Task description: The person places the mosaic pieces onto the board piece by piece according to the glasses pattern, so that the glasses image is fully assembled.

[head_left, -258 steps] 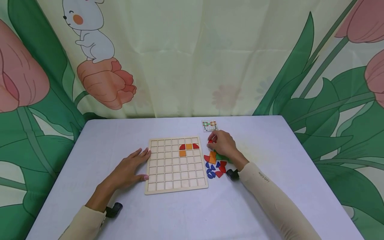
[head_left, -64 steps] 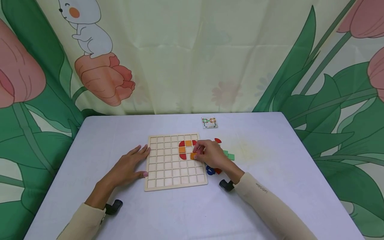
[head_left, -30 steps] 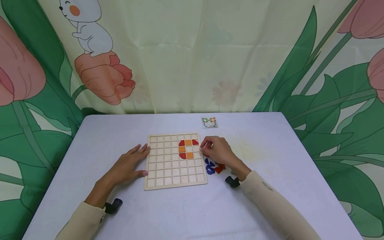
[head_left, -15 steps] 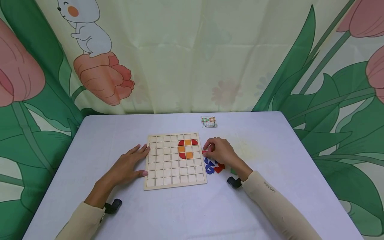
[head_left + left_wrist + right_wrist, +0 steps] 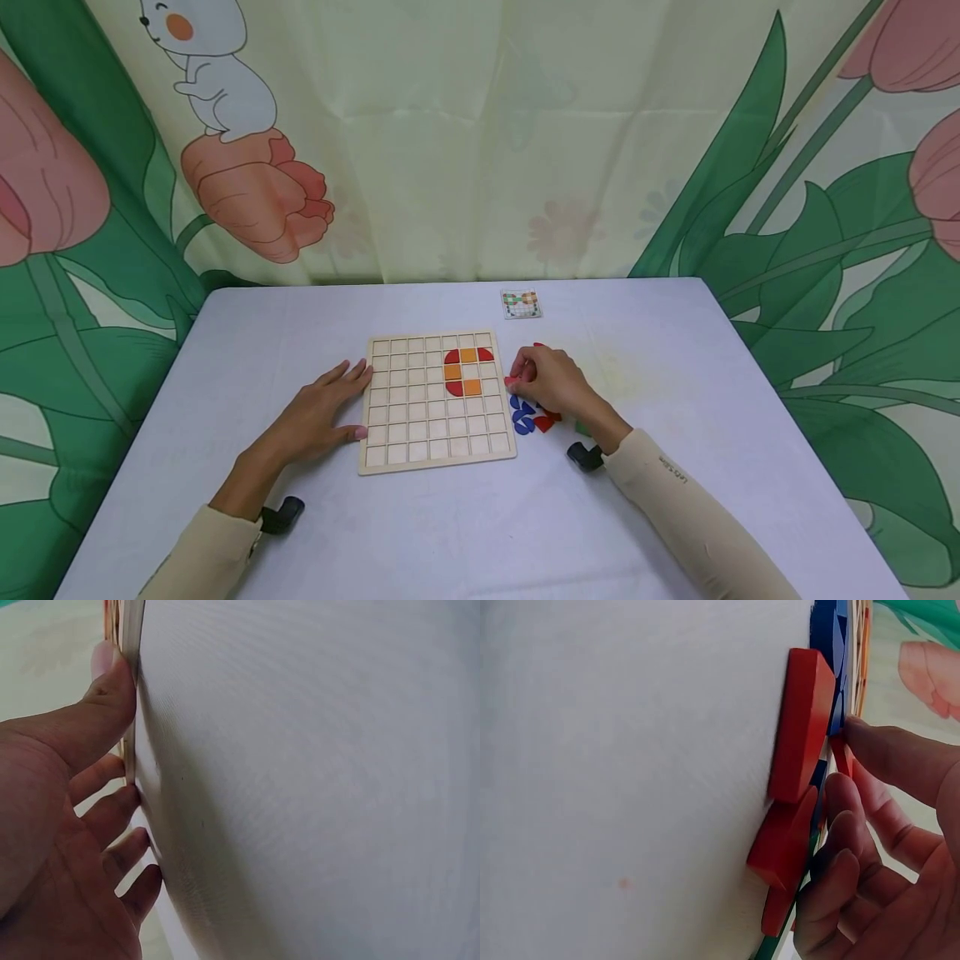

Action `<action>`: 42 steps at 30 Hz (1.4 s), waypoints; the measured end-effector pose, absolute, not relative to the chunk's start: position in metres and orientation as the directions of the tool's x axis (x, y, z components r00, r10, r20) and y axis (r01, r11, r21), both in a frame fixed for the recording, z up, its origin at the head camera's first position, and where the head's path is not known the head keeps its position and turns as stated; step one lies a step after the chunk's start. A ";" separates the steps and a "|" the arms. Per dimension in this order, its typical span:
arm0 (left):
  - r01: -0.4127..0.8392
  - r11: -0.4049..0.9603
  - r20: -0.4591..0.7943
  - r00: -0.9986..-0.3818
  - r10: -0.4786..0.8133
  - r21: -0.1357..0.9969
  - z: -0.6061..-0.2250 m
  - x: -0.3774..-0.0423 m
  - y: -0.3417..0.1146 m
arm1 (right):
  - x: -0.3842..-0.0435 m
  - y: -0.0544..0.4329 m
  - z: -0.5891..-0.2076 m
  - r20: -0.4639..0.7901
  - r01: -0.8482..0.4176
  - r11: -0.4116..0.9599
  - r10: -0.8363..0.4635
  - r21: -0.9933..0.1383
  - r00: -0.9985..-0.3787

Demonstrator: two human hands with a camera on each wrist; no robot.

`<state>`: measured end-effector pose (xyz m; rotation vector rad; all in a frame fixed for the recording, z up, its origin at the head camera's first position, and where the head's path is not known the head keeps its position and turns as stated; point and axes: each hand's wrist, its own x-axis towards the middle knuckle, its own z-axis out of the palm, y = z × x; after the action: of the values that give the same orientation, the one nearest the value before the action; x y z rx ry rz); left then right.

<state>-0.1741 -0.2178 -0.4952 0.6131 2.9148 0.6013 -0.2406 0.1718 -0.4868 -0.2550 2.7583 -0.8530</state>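
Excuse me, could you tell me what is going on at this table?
A person is handling coloured pieces beside a wooden grid board. The left hand rests against the board's left edge, while the right hand pinches a red piece just off its right edge. Three red pieces and three orange pieces sit in the grid. Loose blue pieces and more red ones lie near the right hand, and a small printed card lies beyond the board.

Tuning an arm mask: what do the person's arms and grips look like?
Left sleeve and right sleeve: long, beige. The right has small dark lettering near the cuff, unreadable here. Left wrist camera and right wrist camera: black. No cables visible. Left grip and right grip: bare, no gloves.
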 end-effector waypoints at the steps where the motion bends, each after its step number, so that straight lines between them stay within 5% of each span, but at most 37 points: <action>1: 0.365 0.841 -0.021 -0.914 0.406 0.400 -0.495 -0.174 -0.218 | -0.240 0.172 -0.487 -0.176 -0.097 0.811 -0.239 -0.576 -0.955; 21: 0.370 0.839 -0.013 -0.912 0.409 0.400 -0.493 -0.172 -0.213 | -0.231 0.172 -0.485 -0.141 -0.100 0.813 -0.218 -0.573 -0.966; 42: 0.375 0.839 -0.014 -0.910 0.414 0.394 -0.499 -0.174 -0.217 | -0.232 0.159 -0.482 -0.057 -0.227 0.660 -0.379 -0.716 -0.923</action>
<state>-0.1737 -0.2165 -0.4986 0.6277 2.9172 0.5951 -0.2324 0.1589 -0.4818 -0.4947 2.6751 -1.1123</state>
